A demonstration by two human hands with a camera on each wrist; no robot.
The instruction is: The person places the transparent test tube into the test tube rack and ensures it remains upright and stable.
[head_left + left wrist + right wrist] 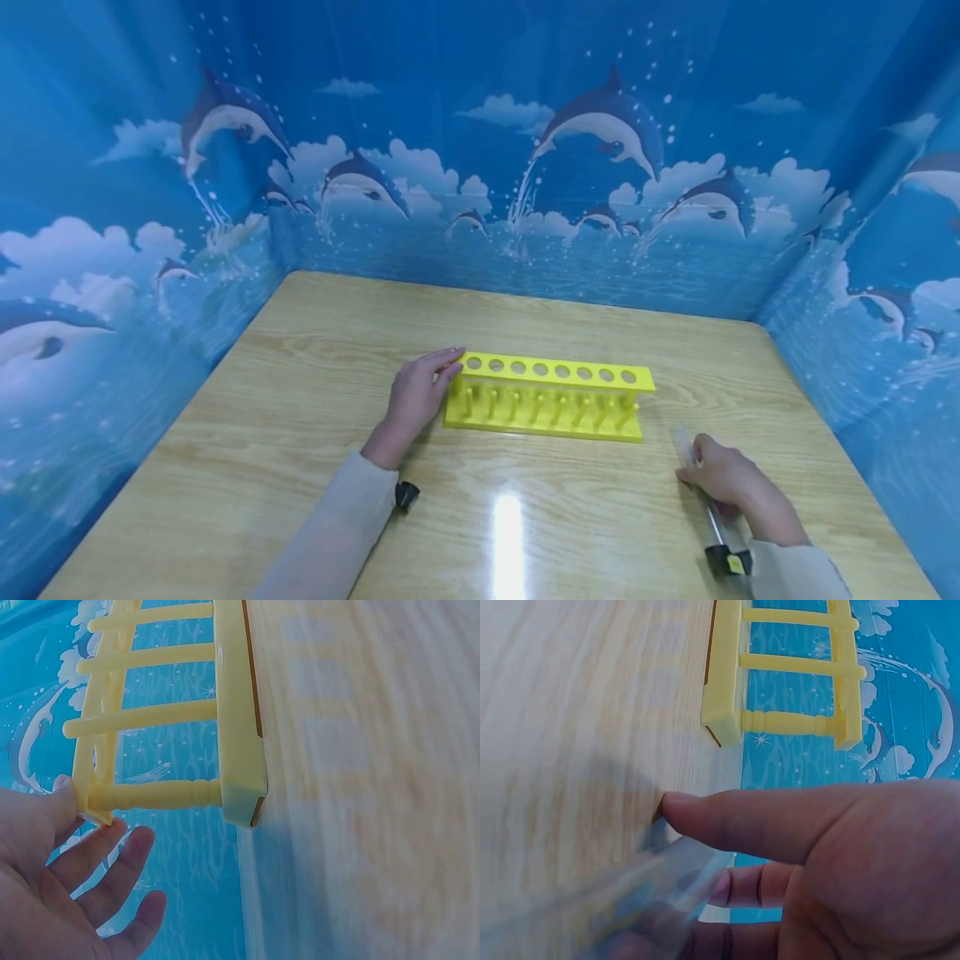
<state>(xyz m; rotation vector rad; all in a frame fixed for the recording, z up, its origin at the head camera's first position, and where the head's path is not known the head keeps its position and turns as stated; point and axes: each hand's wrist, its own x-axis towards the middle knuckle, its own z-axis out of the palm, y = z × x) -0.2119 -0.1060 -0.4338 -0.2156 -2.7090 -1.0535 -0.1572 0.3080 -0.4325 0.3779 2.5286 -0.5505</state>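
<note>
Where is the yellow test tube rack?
In the head view, the yellow test tube rack stands near the middle of the wooden table, the left grip touching its left end, a clear tube to its right.

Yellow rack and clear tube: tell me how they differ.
The yellow rack is opaque; the clear tube is see-through. The rack is broad, with a row of holes; the tube is slim. The rack stands on the table; the right hand holds the tube. Both are touched by a hand.
</note>
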